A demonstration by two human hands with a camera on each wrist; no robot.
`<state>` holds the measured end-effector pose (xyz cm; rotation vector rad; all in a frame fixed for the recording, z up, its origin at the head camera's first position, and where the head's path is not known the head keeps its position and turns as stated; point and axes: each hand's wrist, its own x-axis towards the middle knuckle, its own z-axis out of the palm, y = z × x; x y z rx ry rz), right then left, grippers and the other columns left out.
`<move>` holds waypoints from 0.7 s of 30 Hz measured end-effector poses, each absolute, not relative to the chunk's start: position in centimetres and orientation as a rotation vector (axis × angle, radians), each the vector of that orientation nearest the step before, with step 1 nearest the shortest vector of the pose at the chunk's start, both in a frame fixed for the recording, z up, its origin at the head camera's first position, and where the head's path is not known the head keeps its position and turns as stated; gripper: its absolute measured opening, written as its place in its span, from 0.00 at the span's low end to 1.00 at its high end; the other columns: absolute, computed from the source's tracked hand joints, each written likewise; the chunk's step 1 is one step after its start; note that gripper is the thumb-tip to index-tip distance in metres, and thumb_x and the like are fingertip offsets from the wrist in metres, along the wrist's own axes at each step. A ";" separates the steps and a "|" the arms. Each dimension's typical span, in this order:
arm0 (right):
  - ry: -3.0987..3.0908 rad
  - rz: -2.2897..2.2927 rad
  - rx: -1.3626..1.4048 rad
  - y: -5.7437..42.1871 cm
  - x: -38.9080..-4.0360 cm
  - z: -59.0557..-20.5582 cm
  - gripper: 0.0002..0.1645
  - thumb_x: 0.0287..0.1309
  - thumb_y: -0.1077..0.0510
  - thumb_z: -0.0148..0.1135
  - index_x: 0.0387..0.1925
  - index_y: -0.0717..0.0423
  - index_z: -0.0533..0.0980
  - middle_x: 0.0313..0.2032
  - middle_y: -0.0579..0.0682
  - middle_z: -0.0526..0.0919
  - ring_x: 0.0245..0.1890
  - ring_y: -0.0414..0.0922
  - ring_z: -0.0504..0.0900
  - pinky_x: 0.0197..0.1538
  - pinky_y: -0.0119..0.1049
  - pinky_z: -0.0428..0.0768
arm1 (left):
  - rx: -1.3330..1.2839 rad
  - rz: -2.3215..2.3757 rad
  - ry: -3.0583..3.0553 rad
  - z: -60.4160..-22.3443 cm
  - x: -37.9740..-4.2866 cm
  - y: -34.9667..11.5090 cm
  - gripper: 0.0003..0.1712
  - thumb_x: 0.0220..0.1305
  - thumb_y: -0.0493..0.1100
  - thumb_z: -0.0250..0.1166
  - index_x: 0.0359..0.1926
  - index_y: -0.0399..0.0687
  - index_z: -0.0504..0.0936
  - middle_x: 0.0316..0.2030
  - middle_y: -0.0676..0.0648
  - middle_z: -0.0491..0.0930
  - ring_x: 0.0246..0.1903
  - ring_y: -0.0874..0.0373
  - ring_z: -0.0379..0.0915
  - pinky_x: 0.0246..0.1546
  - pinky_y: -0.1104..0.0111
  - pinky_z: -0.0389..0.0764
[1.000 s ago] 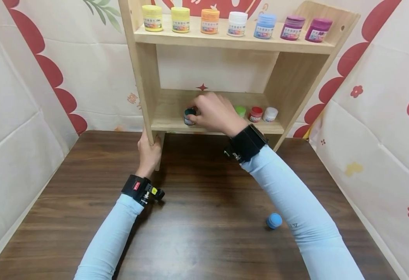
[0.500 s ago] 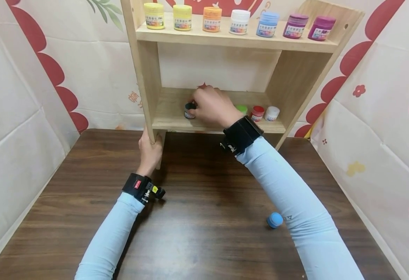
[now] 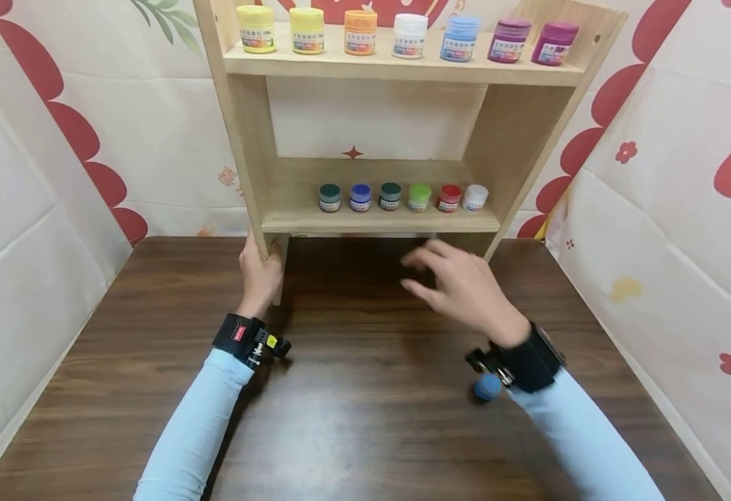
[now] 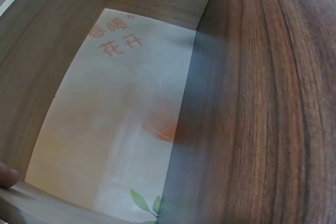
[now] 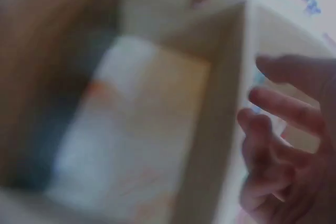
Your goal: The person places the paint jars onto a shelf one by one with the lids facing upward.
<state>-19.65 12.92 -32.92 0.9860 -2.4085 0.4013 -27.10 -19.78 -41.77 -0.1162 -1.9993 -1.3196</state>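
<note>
My left hand [image 3: 260, 277] grips the bottom of the wooden shelf's [image 3: 365, 221] left side panel; a fingertip [image 4: 7, 176] shows on the wood in the left wrist view. In front of the lower board, my right hand [image 3: 462, 285] hangs above the table with its fingers spread, holding nothing. On that board stands a row of small paint jars: dark green [image 3: 330, 198], blue [image 3: 360, 198], another dark green [image 3: 390, 197], light green [image 3: 419, 197], red [image 3: 449, 198] and white [image 3: 474, 198]. A blue-lidded jar [image 3: 487, 387] on the table is partly covered by my right wrist strap.
Larger jars line the upper board: two yellow [image 3: 256, 29], one orange [image 3: 360, 33], one white [image 3: 410, 36], one light blue [image 3: 460, 39] and two purple [image 3: 508, 40]. The brown table [image 3: 340, 417] meets patterned cloth walls [image 3: 177, 160] at the back and sides.
My right hand has let go of the dark green jar at the row's left end and moved right and down, away from the shelf. My left hand keeps its hold on the panel.
</note>
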 end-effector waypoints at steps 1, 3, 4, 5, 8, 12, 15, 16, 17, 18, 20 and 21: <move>-2.465 0.434 0.974 14.5 -19.2 -34.3 0.17 0.52 0.43 0.67 0.40 0.47 0.81 0.31 0.39 0.77 0.23 0.35 0.72 0.23 0.34 0.68 | -0.116 -1.319 -1.998 -41.7 -27.1 -19.8 0.24 0.59 0.26 0.56 0.57 0.42 0.72 0.47 0.40 0.77 0.46 0.52 0.72 0.46 0.59 0.71; -2.604 0.512 0.929 17.6 -18.3 -36.9 0.16 0.51 0.42 0.67 0.38 0.46 0.81 0.26 0.36 0.76 0.21 0.34 0.71 0.23 0.33 0.70 | -0.126 -1.317 -1.992 -41.3 -26.7 -19.7 0.25 0.59 0.26 0.56 0.58 0.41 0.72 0.48 0.39 0.77 0.47 0.51 0.72 0.47 0.59 0.71; -2.676 0.551 0.899 19.1 -17.8 -38.0 0.16 0.51 0.42 0.67 0.37 0.46 0.81 0.25 0.35 0.76 0.21 0.33 0.72 0.25 0.33 0.71 | -0.127 -1.314 -1.993 -41.3 -26.8 -19.8 0.25 0.58 0.26 0.56 0.58 0.41 0.72 0.48 0.40 0.77 0.48 0.51 0.72 0.47 0.59 0.70; -2.751 0.595 0.871 20.4 -17.3 -39.0 0.17 0.52 0.42 0.67 0.37 0.47 0.81 0.24 0.34 0.76 0.22 0.33 0.73 0.26 0.33 0.72 | -0.122 -1.310 -1.993 -41.3 -26.8 -19.8 0.25 0.58 0.26 0.57 0.58 0.41 0.72 0.48 0.39 0.77 0.48 0.51 0.72 0.47 0.59 0.70; -2.964 0.672 0.781 23.6 -15.4 -41.1 0.19 0.51 0.39 0.66 0.37 0.48 0.81 0.24 0.34 0.76 0.23 0.34 0.74 0.26 0.33 0.73 | -0.110 -1.323 -1.987 -41.4 -26.7 -19.9 0.24 0.58 0.26 0.57 0.57 0.40 0.72 0.47 0.39 0.77 0.47 0.51 0.72 0.48 0.59 0.70; -3.135 0.697 0.723 25.5 -13.2 -42.7 0.22 0.49 0.36 0.66 0.37 0.45 0.78 0.26 0.36 0.76 0.23 0.36 0.74 0.25 0.32 0.73 | -0.105 -1.338 -1.982 -41.8 -27.0 -20.2 0.24 0.59 0.27 0.57 0.57 0.40 0.72 0.47 0.40 0.77 0.46 0.51 0.72 0.46 0.59 0.71; -3.140 0.706 0.679 25.9 -12.2 -43.6 0.22 0.49 0.36 0.66 0.38 0.45 0.76 0.26 0.36 0.75 0.22 0.35 0.72 0.23 0.31 0.71 | -0.108 -1.341 -1.992 -41.8 -26.8 -20.1 0.25 0.60 0.26 0.56 0.59 0.41 0.71 0.48 0.40 0.77 0.47 0.51 0.71 0.46 0.58 0.71; -3.127 0.713 0.663 25.9 -12.0 -43.8 0.22 0.48 0.36 0.66 0.38 0.45 0.76 0.26 0.37 0.75 0.22 0.35 0.72 0.23 0.31 0.71 | -0.108 -1.338 -1.993 -41.8 -26.8 -20.0 0.25 0.60 0.26 0.56 0.59 0.41 0.71 0.48 0.39 0.77 0.47 0.51 0.72 0.46 0.58 0.71; -3.113 0.713 0.648 25.9 -11.9 -44.0 0.22 0.49 0.37 0.67 0.38 0.45 0.75 0.25 0.36 0.75 0.22 0.34 0.72 0.23 0.31 0.71 | -0.112 -1.339 -1.988 -41.8 -26.8 -19.9 0.25 0.60 0.26 0.56 0.59 0.41 0.71 0.48 0.38 0.77 0.47 0.50 0.72 0.46 0.57 0.71; -3.098 0.704 0.635 25.9 -11.9 -44.1 0.21 0.49 0.38 0.67 0.38 0.45 0.75 0.25 0.36 0.75 0.21 0.34 0.72 0.23 0.31 0.71 | -0.113 -1.338 -1.984 -41.9 -26.8 -19.8 0.25 0.59 0.26 0.56 0.58 0.40 0.71 0.47 0.38 0.77 0.46 0.49 0.72 0.45 0.57 0.71; -3.077 0.688 0.616 25.9 -12.2 -44.1 0.19 0.49 0.41 0.69 0.37 0.46 0.76 0.25 0.36 0.75 0.20 0.34 0.71 0.22 0.31 0.71 | -0.123 -1.347 -1.970 -41.9 -26.9 -19.6 0.24 0.59 0.25 0.56 0.57 0.38 0.71 0.46 0.36 0.77 0.45 0.47 0.72 0.45 0.55 0.71; -3.070 0.673 0.613 25.9 -12.4 -44.1 0.19 0.48 0.42 0.69 0.37 0.46 0.76 0.25 0.36 0.75 0.20 0.33 0.71 0.22 0.31 0.71 | -0.130 -1.350 -1.960 -41.9 -27.0 -19.5 0.23 0.59 0.24 0.56 0.57 0.36 0.72 0.46 0.35 0.77 0.44 0.46 0.72 0.44 0.54 0.71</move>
